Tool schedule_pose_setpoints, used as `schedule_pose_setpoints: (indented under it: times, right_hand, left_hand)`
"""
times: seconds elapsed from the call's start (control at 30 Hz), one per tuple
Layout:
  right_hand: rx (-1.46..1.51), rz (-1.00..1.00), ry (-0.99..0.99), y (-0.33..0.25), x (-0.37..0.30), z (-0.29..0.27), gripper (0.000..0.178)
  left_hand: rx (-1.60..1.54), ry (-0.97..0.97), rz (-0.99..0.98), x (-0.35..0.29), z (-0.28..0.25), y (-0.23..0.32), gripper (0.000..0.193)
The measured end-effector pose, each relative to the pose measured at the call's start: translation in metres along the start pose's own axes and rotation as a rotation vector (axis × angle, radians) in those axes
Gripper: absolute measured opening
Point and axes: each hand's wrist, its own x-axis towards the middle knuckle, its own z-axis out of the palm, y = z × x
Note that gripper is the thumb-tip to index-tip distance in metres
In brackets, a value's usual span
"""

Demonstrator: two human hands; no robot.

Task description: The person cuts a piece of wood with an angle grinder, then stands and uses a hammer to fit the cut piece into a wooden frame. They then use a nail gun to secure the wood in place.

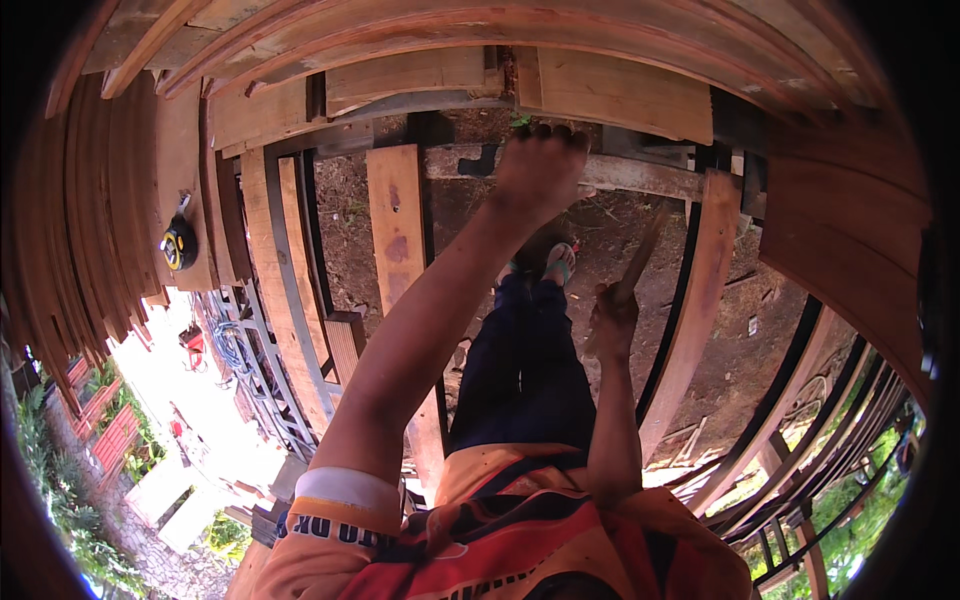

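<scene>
Right hand (615,312) grips wooden stick (642,255) — long axis slanting, tip upper right.

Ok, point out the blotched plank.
The plank passing behind the left forearm: two reddish blotches mark it; the plank right of the right hand looks plainer.

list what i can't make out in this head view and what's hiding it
Left hand: head view; palm side hidden by the back of the hand, grip unclear.
Stick-like piece: head view; far end blurred, part covered by the right hand.
Tape measure: head view; markings too small.
Stacked boards at left: head view; cut off by the dark fisheye rim.
</scene>
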Motion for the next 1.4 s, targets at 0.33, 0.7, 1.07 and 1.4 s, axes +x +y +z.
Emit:
schedule_pose_setpoints:
  times: [0.33, 0.7, 1.07, 1.4]
  right_hand:
    - [-0.327, -0.130, -0.163, 0.069, 0.026, 0.042, 0.038]
    - [0.136, -0.280, -0.641, 0.097, -0.008, 0.164, 0.036]
    - [-0.427, -0.350, -0.599, 0.028, -0.013, 0.135, 0.039]
    - [-0.442, 0.019, -0.496, 0.020, -0.069, 0.019, 0.044]
  left_hand:
    - [-0.081, 0.132, 0.138, 0.016, 0.007, 0.067, 0.072]
    - [0.168, 0.172, 0.159, 0.027, 0.041, 0.056, 0.059]
    - [-0.164, 0.170, 0.166, 0.017, 0.016, 0.042, 0.063]
    - [0.130, 0.415, -0.841, -0.147, -0.035, -0.057, 0.098]
